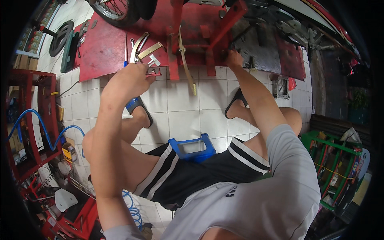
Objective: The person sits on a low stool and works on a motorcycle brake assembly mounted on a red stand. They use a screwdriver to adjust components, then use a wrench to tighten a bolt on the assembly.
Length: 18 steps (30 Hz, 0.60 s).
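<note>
My left hand (127, 80) is at the front edge of the red platform (102, 52), palm down with its fingers curled in. Whatever it grips is hidden beneath it. Close by its fingers lie a silver T-shaped piece (153, 61), a red-handled tool (153, 73), a flat brass-coloured bar (151, 50) and a curved metal piece (139, 45). Further right, my right hand (235, 59) is closed at the platform's edge, next to the red steel stand (211, 60). A dark thing shows at its fingertips, too small to name.
A long brass-coloured strip (185, 66) hangs over the platform edge. A motorcycle wheel (116, 16) stands at the far left. Between my legs is a blue plastic stool (190, 150). A red tool cart (32, 124) stands left; a green rack (326, 168) stands right.
</note>
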Tool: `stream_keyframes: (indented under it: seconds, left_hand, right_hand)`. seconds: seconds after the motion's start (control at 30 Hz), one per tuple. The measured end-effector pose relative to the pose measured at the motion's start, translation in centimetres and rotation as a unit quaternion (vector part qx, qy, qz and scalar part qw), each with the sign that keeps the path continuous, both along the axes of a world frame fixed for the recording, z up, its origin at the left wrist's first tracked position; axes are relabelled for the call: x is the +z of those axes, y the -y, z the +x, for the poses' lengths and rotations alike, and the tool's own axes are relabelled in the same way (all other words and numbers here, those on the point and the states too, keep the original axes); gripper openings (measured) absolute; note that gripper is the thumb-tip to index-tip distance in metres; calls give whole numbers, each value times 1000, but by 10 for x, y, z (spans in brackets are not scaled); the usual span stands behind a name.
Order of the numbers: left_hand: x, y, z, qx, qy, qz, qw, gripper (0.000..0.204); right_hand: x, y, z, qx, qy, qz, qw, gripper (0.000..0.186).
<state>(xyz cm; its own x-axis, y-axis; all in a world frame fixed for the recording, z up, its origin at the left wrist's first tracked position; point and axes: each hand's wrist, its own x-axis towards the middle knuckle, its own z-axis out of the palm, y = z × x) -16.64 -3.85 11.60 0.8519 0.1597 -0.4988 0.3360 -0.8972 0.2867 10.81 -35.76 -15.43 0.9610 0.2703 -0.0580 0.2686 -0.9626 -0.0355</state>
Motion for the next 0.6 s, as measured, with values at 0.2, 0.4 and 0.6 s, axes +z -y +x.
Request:
stream_keyframes:
  seconds: [0.2, 0.4, 0.6]
  left_hand:
    - [-13, -2, -4, -40, 51, 8, 998, 38]
    - [-5, 15, 8, -30, 2, -6, 1000, 37]
    - [-14, 0, -4, -21, -8, 16, 1000, 37]
  right_hand:
    - [13, -2, -7, -35, -23, 85, 995, 29]
    - [12, 12, -3, 1, -51, 135, 989, 39]
    - [16, -24, -16, 53, -96, 140, 984, 38]
